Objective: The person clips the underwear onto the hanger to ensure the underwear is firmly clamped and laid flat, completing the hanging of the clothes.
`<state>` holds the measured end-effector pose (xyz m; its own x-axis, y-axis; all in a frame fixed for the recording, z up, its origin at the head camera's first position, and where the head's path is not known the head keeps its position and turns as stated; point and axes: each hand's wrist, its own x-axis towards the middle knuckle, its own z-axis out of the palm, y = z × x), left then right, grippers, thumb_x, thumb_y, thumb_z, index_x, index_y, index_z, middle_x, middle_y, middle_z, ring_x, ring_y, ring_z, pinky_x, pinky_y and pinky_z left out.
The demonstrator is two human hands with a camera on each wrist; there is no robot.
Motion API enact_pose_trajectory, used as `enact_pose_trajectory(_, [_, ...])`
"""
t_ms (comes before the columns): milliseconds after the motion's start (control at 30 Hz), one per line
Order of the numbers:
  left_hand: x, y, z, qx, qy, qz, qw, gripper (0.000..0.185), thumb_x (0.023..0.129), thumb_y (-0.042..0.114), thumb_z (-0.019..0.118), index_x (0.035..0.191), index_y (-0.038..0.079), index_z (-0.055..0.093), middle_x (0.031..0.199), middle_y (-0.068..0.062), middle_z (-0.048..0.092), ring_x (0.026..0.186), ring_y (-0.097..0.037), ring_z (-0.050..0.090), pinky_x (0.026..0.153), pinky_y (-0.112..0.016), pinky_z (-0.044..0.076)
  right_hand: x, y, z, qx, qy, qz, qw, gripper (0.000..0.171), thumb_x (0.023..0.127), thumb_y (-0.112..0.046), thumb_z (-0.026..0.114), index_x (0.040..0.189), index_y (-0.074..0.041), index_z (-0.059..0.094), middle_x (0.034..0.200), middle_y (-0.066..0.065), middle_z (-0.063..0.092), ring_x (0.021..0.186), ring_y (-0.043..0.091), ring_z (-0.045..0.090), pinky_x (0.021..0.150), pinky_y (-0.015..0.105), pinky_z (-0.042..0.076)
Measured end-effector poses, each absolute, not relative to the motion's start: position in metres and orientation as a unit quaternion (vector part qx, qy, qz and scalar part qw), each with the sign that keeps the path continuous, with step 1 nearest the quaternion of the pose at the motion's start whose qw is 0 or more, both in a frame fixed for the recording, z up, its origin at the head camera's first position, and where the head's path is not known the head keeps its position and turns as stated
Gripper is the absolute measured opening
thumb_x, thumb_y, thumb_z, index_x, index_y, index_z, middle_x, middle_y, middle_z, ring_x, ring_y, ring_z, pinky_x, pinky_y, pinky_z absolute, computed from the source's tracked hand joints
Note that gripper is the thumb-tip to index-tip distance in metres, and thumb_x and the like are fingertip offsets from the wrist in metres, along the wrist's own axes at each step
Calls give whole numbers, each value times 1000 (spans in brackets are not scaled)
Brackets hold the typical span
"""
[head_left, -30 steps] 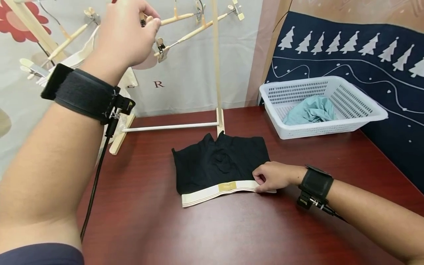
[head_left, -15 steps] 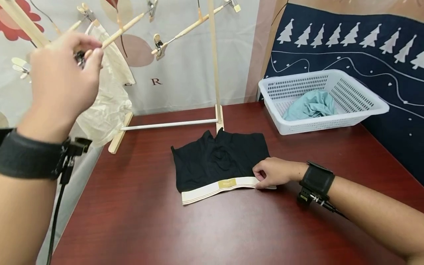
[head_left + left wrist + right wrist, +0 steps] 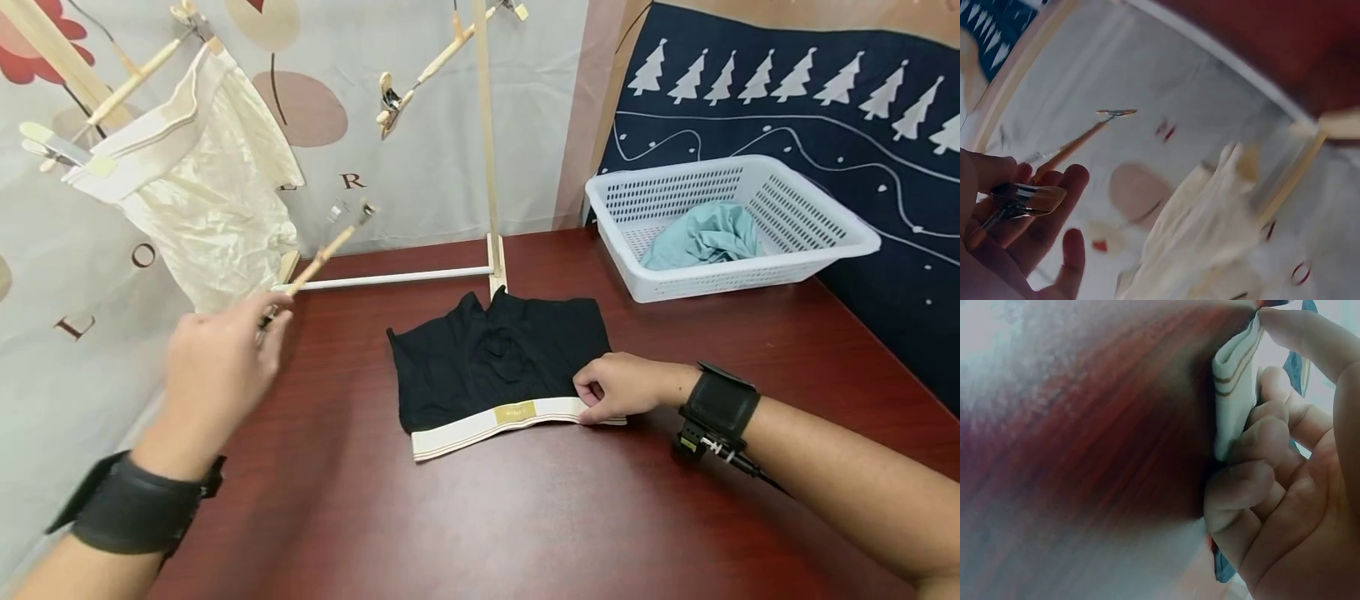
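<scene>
Black boxer briefs (image 3: 510, 350) lie flat on the table, their white waistband with a gold label toward me. My right hand (image 3: 626, 385) pinches the right end of that waistband between thumb and fingers; in the right wrist view the folded waistband (image 3: 1235, 400) shows at the fingertips. My left hand (image 3: 221, 367) grips one end of a slim wooden clip hanger (image 3: 322, 260). The hanger tilts up and away, its far metal clip in front of the backdrop. In the left wrist view the near clip (image 3: 1032, 199) sits among my fingers.
A wooden rack with an upright post (image 3: 486, 133) and a white lower rail (image 3: 397, 277) stands behind. On it hang cream boxer briefs (image 3: 202, 175) and another clip hanger (image 3: 446, 54). At back right, a white basket (image 3: 652, 287) holds a teal cloth (image 3: 705, 237).
My left hand has come down from the top of the rack, first leftward, bringing the clip hanger low over the table. My right hand keeps its pinch on the waistband; the boxer briefs lie still.
</scene>
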<state>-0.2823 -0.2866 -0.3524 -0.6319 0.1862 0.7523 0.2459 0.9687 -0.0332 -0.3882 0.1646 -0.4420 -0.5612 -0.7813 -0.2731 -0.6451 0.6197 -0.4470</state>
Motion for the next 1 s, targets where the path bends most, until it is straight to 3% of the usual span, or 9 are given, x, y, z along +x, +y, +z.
enact_pose_trajectory(233, [-289, -254, -402, -219, -891, -32, 397, 17, 89, 12, 71, 106, 7, 68, 94, -9, 76, 69, -26, 72, 64, -44, 46, -388, 167, -444, -412, 867, -163, 229, 30, 85, -32, 77, 68, -25, 54, 62, -16, 44, 58, -1, 43, 56, 18, 35])
enact_pose_trajectory(367, [-292, -230, -417, -291, -863, -47, 409, 18, 97, 14, 59, 107, 5, 71, 108, -12, 76, 84, -26, 75, 66, -42, 48, -391, 171, -446, -405, 859, -222, 221, 25, 90, -24, 72, 70, -22, 58, 63, -14, 46, 58, 0, 45, 56, 19, 38])
enact_pose_trajectory(467, [-295, -214, -421, -336, -843, -49, 417, 27, 104, 14, 48, 107, 4, 73, 112, -12, 75, 89, -26, 75, 67, -42, 50, -395, 175, -446, -347, 853, -317, 229, 25, 98, -25, 63, 76, -12, 62, 63, -8, 48, 54, 5, 47, 53, 23, 42])
enact_pose_trajectory(567, [-295, -199, -424, -371, -828, -44, 418, 33, 107, 13, 42, 109, 5, 73, 116, -11, 74, 94, -25, 74, 70, -41, 51, -397, 179, -439, -252, 822, -442, 256, 44, 106, -39, 45, 89, -3, 63, 64, -1, 50, 51, 11, 48, 48, 28, 44])
enact_pose_trajectory(667, [-295, -187, -427, -403, -812, -37, 420, 32, 107, 8, 41, 110, 6, 73, 118, -9, 74, 97, -22, 74, 74, -41, 52, -398, 184, -428, -174, 762, -555, 285, 64, 106, -55, 27, 97, -1, 61, 64, 1, 52, 51, 13, 48, 48, 27, 44])
enact_pose_trajectory(800, [-294, -177, -432, -435, -785, -30, 440, 29, 104, 3, 46, 109, 8, 74, 119, -8, 74, 99, -21, 74, 80, -44, 52, -396, 192, -414, -140, 704, -629, 299, 71, 102, -65, 19, 86, -9, 61, 63, -3, 51, 52, 11, 47, 49, 25, 40])
enact_pose_trajectory(1000, [-292, -172, -438, -465, -766, -33, 442, 28, 102, 4, 48, 111, 9, 74, 118, -6, 74, 101, -21, 72, 83, -44, 52, -381, 203, -402, -84, 727, -615, 296, 62, 105, -57, 32, 66, -12, 48, 58, -3, 42, 50, 13, 41, 50, 30, 32])
